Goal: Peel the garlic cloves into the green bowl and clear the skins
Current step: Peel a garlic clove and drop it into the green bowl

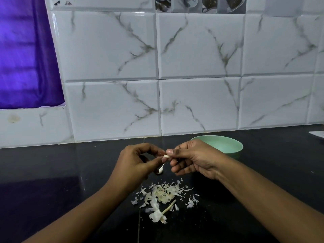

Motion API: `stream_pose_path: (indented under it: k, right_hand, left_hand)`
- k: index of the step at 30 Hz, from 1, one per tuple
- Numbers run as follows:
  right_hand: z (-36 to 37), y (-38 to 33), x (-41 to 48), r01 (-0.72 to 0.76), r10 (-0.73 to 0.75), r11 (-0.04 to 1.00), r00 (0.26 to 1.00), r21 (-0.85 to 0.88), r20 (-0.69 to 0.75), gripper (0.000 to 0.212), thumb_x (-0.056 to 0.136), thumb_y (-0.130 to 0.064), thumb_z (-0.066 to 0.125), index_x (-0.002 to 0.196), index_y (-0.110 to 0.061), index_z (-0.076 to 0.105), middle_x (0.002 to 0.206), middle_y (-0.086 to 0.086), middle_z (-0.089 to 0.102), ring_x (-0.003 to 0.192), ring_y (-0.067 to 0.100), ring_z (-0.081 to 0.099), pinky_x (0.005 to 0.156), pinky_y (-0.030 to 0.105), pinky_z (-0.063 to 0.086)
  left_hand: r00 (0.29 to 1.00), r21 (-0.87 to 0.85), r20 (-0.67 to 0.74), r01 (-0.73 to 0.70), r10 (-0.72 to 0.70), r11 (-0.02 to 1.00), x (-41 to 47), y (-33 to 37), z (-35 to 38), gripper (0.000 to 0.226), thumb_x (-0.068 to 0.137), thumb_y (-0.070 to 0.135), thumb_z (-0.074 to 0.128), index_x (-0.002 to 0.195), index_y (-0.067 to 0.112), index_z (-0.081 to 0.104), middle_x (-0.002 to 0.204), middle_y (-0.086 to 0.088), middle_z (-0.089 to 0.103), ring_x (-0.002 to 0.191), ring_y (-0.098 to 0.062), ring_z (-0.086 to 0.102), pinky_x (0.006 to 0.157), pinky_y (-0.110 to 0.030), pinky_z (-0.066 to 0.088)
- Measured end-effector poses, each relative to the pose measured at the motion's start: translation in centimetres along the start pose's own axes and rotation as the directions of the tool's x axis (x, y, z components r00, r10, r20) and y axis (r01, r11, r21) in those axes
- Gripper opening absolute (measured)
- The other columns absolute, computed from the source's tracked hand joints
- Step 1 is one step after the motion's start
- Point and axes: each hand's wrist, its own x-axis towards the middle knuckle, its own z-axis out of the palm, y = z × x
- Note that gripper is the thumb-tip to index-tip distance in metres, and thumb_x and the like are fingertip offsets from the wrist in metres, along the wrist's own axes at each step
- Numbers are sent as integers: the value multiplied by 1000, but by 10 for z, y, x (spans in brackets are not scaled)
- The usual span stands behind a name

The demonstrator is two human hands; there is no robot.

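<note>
A dark, glossy countertop [52, 172] fills the lower half of the frame, backed by white marble-veined wall tiles [199, 46]. A purple curtain [26, 53] is seen at the upper left.

Both hands are raised just above the counter, at centre frame, slightly below the middle. A small garlic clove [166, 156] is pinched between them. The left hand [135, 162] is closed on it from the left, thumb and forefinger meeting at the clove. The right hand [192, 158] is closed on it from the right, its thumb tip pressed on top of the clove, the remaining fingers curled beneath.

A white strip of skin [161, 170] is seen hanging below the left fingertips; whether it is attached to the clove cannot be told.

The green bowl [228, 146] is placed on the counter behind the right hand, right of centre, close to the wall. It is partly hidden by that hand. Its contents cannot be made out.

A loose pile of garlic skins [164, 193] is spread on the counter below the hands, at lower centre. A pale stem [169, 206] with papery husk is lying at the pile's lower edge.

A white flat object [318, 134] is cut off by the right edge of the frame; it cannot be identified.
</note>
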Motion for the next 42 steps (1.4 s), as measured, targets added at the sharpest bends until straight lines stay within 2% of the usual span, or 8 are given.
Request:
stream_pose_path:
  k: [4, 9, 14, 17, 26, 31, 36, 42]
  right_hand:
    - [-1, -4, -3, -26, 26, 1000, 999, -1, 40, 17, 82, -15, 68, 68, -10, 75, 65, 5, 68, 55, 12, 66, 52, 22, 56]
    - [-1, -4, -3, -95, 90, 993, 994, 71, 66, 11, 83, -12, 66, 77, -3, 70, 63, 4, 67, 53, 11, 66, 52, 23, 57]
    - [3, -3, -3, -138, 127, 977, 989, 160, 75, 16, 86, -12, 62, 72, -4, 65, 60, 4, 64, 50, 11, 65, 51, 24, 57]
    - [6, -2, -3, -143, 134, 974, 989, 178, 60, 17, 88, -12, 61, 73, -3, 63, 58, 4, 63, 47, 11, 64, 49, 25, 57]
    - [16, -1, -3, -113, 112, 937, 993, 330, 25, 14, 88, -8, 59, 77, 0, 61, 57, 5, 61, 47, 12, 62, 50, 28, 58]
    - [17, -3, -2, -28, 44, 918, 999, 397, -31, 9, 86, -6, 59, 84, 2, 62, 59, 5, 64, 49, 12, 64, 49, 25, 57]
    - [11, -7, -4, 0, 13, 929, 999, 371, -35, 10, 85, -5, 61, 91, 2, 64, 64, 6, 68, 56, 13, 68, 51, 23, 57]
    - [14, -5, -4, 78, -48, 963, 991, 259, -123, 4, 82, -5, 66, 85, -2, 67, 70, 7, 70, 59, 13, 69, 54, 21, 56]
  left_hand:
    - [997, 86, 2, -82, 82, 993, -3, 1, 0, 10, 74, 18, 80, 79, 22, 73, 77, 11, 72, 50, -10, 66, 44, -13, 42]
    - [983, 175, -45, -171, 181, 970, -6, 2, 1, 12, 71, 22, 81, 75, 30, 72, 78, 20, 71, 48, -2, 65, 50, -14, 48]
    - [947, 249, -101, -274, 306, 929, -6, -3, 0, 9, 72, 36, 81, 75, 36, 72, 76, 23, 70, 52, 2, 65, 51, -28, 54]
    - [913, 336, -86, -350, 399, 874, -5, -5, -3, 17, 75, 47, 70, 86, 35, 70, 76, 21, 69, 56, 3, 64, 49, -27, 53]
    - [826, 521, -16, -474, 564, 710, 1, -7, -9, 13, 84, 41, 62, 82, 30, 70, 82, 19, 67, 56, 3, 61, 44, -23, 50]
    - [926, 526, -94, -264, 365, 808, 2, -7, -6, 8, 81, 44, 64, 80, 36, 61, 77, 24, 63, 54, 3, 59, 52, -20, 46]
    - [994, 126, -109, 34, -21, 991, 2, -5, -2, 7, 83, 28, 71, 77, 25, 68, 74, 12, 70, 53, -10, 67, 51, -28, 50]
    - [992, -105, -74, 97, -105, 990, -1, 7, -2, 4, 80, 19, 73, 82, 21, 75, 71, -1, 74, 59, -19, 71, 47, -25, 50]
